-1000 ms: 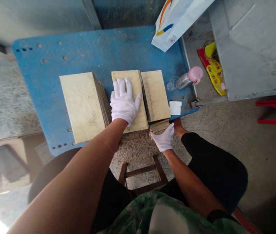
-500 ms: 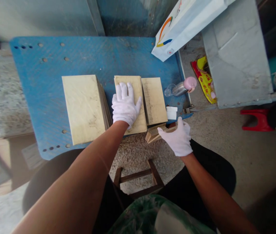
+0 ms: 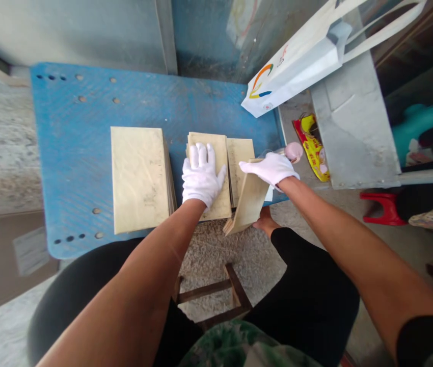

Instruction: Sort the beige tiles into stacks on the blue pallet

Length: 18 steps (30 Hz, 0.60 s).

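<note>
Both my hands wear white gloves. My left hand [image 3: 202, 176] lies flat, fingers spread, on top of the middle stack of pale rectangular sheets [image 3: 216, 148] on the blue table [image 3: 71, 153]. My right hand [image 3: 270, 168] grips the top end of a small bundle of the same sheets [image 3: 247, 206], held tilted above the table's near edge, in front of the right stack [image 3: 239, 155]. A larger stack [image 3: 138, 178] lies to the left.
A white paper bag [image 3: 296, 66] leans at the table's far right corner. A pink-capped bottle [image 3: 293, 150] and a yellow-red packet [image 3: 312, 148] lie right of the table, beside a grey metal box [image 3: 354, 127]. A wooden stool [image 3: 209, 290] stands between my knees. A red stool [image 3: 379, 209] is at right.
My right hand has lifted the small bundle of sheets from below the table edge up in front of the right stack. My left hand has stayed flat on the middle stack.
</note>
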{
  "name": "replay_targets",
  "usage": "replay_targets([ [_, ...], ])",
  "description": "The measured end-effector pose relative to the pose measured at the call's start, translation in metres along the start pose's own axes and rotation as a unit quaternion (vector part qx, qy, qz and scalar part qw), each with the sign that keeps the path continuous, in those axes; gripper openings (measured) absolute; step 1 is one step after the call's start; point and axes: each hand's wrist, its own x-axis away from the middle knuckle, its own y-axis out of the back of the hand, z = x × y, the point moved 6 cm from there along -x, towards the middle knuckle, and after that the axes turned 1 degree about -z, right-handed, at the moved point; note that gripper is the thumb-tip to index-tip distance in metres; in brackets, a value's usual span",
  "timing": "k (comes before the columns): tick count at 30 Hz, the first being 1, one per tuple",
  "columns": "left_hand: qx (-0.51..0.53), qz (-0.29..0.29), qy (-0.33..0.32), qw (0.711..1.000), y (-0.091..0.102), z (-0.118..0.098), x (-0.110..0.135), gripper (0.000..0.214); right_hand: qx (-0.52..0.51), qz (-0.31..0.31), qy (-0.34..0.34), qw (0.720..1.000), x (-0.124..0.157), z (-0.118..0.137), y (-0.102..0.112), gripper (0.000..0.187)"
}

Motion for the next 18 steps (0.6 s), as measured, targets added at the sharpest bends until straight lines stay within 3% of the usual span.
replay_targets([
  [12,-0.013,-0.014,-0.001,1.000,-0.005,0.004,-0.001,0.072,0.037,0.040,-0.014,0.998,-0.071,0.039,-0.039,0.068],
  [18,-0.016,-0.020,-0.002,1.000,-0.006,0.004,-0.001,0.071,0.034,0.035,0.006,0.999,-0.090,0.056,-0.036,0.067],
])
